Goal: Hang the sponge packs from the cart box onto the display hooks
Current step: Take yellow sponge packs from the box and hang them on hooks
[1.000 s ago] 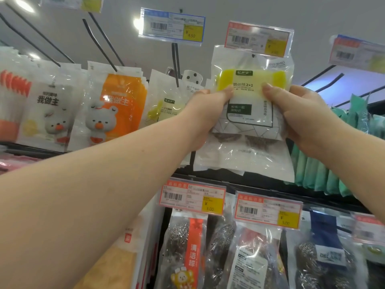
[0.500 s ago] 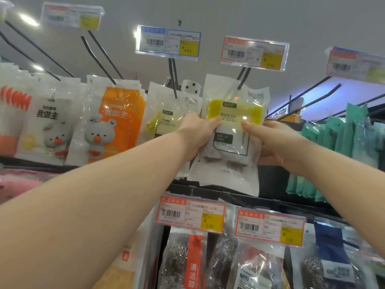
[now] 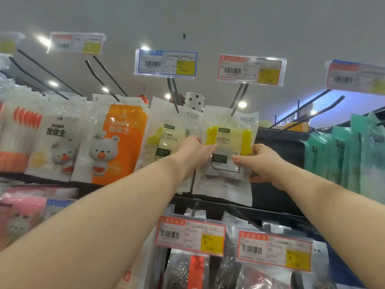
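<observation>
**Sponge pack held up at the hook**

We see a clear plastic sponge pack with a yellow sponge inside and a dark-outlined white label (image 3: 228, 147) hanging at the top row of the display, its upper edge meeting the double black wire hook (image 3: 238, 99) that carries a red-bordered price tag (image 3: 251, 69) at its outer end. Whether the hook passes fully through the pack's hole we cannot tell.

Our left hand (image 3: 194, 152) grips the pack's left edge, thumb on the front of the film. Our right hand (image 3: 259, 161) grips the right edge lower down, fingers lying across the label. Both hands are closed on the pack.

Just beside it on the left hangs a similar clear pack with a pale yellow sponge (image 3: 166, 140) on the neighbouring hook under a blue-bordered price tag (image 3: 165, 63) reading 4.50. Further left hang an orange pack with a cartoon bear (image 3: 116, 142) and a white pack with the same bear (image 3: 56, 147). To the right, past an unfilled black hook (image 3: 308, 114), hang teal green packs (image 3: 343, 155). On the row below, steel scourer packs (image 3: 183, 270) hang behind red-bordered tags.
</observation>
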Tool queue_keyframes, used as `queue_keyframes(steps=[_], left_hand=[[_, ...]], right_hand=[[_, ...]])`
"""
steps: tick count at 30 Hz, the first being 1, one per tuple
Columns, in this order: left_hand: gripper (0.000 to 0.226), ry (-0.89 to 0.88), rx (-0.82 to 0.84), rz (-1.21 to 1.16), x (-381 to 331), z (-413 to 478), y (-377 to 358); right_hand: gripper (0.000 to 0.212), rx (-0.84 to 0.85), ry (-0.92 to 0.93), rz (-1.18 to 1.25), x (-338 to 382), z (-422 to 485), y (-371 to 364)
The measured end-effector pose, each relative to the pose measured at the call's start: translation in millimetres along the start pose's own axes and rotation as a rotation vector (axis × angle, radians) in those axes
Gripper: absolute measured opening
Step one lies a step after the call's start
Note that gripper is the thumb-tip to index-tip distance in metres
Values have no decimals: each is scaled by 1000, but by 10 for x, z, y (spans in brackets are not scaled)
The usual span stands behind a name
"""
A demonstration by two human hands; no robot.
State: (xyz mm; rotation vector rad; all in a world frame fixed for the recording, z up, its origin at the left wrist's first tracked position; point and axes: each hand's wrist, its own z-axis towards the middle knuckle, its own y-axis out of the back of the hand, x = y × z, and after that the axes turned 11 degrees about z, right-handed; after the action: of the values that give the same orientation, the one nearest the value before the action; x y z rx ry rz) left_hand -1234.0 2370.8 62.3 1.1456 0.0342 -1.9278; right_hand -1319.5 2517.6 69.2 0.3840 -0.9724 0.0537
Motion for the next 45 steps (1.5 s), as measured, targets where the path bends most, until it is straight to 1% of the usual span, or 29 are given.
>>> queue_keyframes(steps=[4, 6, 8, 9, 11, 12, 14, 17, 20, 22, 24, 27, 31, 34, 39, 43, 45], left_hand=[[50, 31, 22, 37, -35, -52, 39], [52, 55, 55, 53, -61, -118, 70], [53, 42, 44, 75, -71, -146, 119], [53, 32, 31, 79, -90, -202, 145], [48, 17, 29, 72, -126, -327, 184], [46, 6, 13, 106, -134, -387, 203], [47, -32, -88, 310, -112, -489, 272], [49, -72, -217, 731, -19, -719, 437], [50, -37, -260, 978, 139, -1001, 714], [51, 12, -256, 1126, 263, -1208, 954], [54, 114, -226, 1253, 402, -1452, 1235], [62, 292, -123, 1400, 635, -1895, 1700], [56, 481, 25, 1454, 1005, -2577, 2402], [56, 607, 72, 1447, 1292, -3112, 2979], [59, 796, 145, 1507, 1749, -4031, 3891], [61, 904, 203, 1496, 2162, -4604, 4321], [63, 945, 226, 1471, 2395, -4817, 4449]], right_hand=[[58, -25, -3, -36, -16, 21, 11], [71, -57, 16, -76, -1, -29, 44], [81, -162, 124, -172, 46, -75, 89], [79, -195, 207, -214, 85, -130, 106], [66, -176, 387, -310, 158, -262, 90], [60, -141, 458, -355, 193, -325, 58], [53, -32, 563, -400, 258, -449, -59], [46, 123, 621, -425, 351, -637, -326], [46, 242, 662, -511, 425, -814, -648], [45, 329, 698, -513, 490, -949, -863], [46, 413, 728, -489, 560, -1092, -1098], [46, 500, 761, -484, 657, -1358, -1496], [44, 645, 763, -480, 779, -1850, -2181], [42, 736, 761, -454, 860, -2270, -2799], [45, 901, 758, -445, 970, -3033, -3887], [43, 1041, 721, -410, 947, -3569, -4608], [42, 1107, 695, -429, 884, -3792, -4923]])
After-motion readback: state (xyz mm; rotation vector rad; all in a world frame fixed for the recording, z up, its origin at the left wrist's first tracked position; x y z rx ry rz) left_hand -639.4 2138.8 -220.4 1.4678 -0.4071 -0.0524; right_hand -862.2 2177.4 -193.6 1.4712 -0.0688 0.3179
